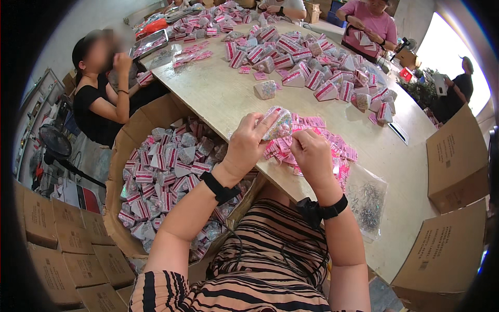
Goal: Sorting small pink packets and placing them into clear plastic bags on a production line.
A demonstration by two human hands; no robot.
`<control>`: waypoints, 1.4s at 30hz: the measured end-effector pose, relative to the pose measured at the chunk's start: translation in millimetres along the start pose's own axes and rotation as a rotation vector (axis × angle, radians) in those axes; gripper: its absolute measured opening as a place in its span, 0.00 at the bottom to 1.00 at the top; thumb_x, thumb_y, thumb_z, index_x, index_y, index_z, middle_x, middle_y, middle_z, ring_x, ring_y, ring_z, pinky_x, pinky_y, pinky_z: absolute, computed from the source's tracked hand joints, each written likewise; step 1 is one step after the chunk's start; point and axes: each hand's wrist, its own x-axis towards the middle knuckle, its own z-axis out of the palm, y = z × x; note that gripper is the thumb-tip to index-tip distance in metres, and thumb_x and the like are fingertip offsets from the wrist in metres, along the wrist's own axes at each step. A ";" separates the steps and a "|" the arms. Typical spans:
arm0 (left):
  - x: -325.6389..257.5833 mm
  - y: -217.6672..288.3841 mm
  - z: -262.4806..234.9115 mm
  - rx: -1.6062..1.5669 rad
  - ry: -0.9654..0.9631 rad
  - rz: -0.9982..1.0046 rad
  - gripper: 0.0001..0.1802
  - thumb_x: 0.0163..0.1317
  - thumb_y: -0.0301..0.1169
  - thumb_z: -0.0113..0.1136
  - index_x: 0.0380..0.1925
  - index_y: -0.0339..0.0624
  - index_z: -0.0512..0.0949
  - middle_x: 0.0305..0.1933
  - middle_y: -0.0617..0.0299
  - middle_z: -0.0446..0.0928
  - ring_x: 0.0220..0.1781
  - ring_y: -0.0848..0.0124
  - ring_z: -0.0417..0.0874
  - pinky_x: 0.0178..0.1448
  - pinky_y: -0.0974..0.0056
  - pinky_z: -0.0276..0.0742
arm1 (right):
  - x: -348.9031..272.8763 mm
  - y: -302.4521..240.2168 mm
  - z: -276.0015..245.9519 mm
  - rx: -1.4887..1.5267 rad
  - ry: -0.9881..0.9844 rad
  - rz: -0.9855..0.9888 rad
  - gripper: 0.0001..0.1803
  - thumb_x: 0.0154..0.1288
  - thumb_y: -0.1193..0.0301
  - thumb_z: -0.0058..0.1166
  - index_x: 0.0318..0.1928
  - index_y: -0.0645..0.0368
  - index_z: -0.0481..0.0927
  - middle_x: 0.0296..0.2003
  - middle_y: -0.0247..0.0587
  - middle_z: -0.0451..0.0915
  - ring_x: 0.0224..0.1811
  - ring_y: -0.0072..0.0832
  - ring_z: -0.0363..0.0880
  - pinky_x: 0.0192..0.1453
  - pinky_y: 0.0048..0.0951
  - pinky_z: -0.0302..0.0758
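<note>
My left hand (245,143) grips a small wedge-shaped pouch (282,126) covered in pale, multicoloured sparkle, with its index finger stretched along the top. Just right of it, my right hand (313,153) is closed, thumb and fingers pinched together near the pouch; whatever it pinches is too small or hidden to make out. Beneath both hands, pink printed cards (340,151) lie in a loose heap at the table's near edge. Beside them, a clear plastic bag (370,200) holds many thin dark fasteners. A single similar pouch (266,89) sits farther up the table.
Similar pouches with pink-and-white labels form a large pile (296,57) across the far table (208,96). An open carton (115,208) full of them stands at my left. Closed cartons (447,249) flank the right side. Co-workers sit around; a fan (54,141) stands far left.
</note>
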 end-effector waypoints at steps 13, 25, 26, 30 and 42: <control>1.6 10.8 -9.0 0.243 -0.044 0.145 0.34 0.45 0.19 0.60 0.59 0.45 0.73 0.47 0.52 0.71 0.45 0.54 0.75 0.49 0.56 0.74 | 0.8 -6.9 -5.7 -0.140 -0.122 -0.033 0.05 0.53 0.76 0.56 0.25 0.62 0.73 0.24 0.47 0.75 0.27 0.45 0.78 0.31 0.42 0.76; -0.2 13.8 -15.0 0.101 -0.010 0.059 0.32 0.49 0.23 0.60 0.59 0.46 0.73 0.46 0.52 0.71 0.45 0.56 0.76 0.47 0.58 0.76 | 12.3 1.5 -26.4 0.551 -0.345 0.572 0.07 0.59 0.73 0.58 0.31 0.66 0.83 0.19 0.40 0.80 0.18 0.25 0.76 0.22 0.26 0.69; -0.1 13.8 -17.0 0.101 -0.005 0.060 0.32 0.49 0.23 0.60 0.59 0.46 0.73 0.46 0.52 0.71 0.45 0.56 0.76 0.47 0.58 0.76 | 14.3 3.4 -29.6 0.748 -0.386 0.664 0.08 0.61 0.72 0.59 0.31 0.66 0.83 0.19 0.35 0.79 0.18 0.18 0.75 0.20 0.22 0.67; -5.1 18.1 -23.6 -0.036 -0.028 -0.025 0.33 0.46 0.19 0.64 0.57 0.45 0.74 0.46 0.53 0.72 0.45 0.55 0.77 0.47 0.58 0.75 | 10.9 4.7 -32.1 0.902 -0.404 0.707 0.09 0.64 0.68 0.60 0.32 0.61 0.84 0.21 0.30 0.80 0.18 0.12 0.71 0.20 0.16 0.66; -14.2 24.5 -21.7 -0.092 -0.101 -0.024 0.32 0.48 0.21 0.64 0.58 0.44 0.74 0.44 0.52 0.72 0.43 0.55 0.77 0.46 0.58 0.75 | 9.0 13.5 -23.6 0.971 -0.558 0.841 0.07 0.62 0.71 0.57 0.28 0.61 0.80 0.20 0.32 0.77 0.20 0.19 0.75 0.23 0.21 0.71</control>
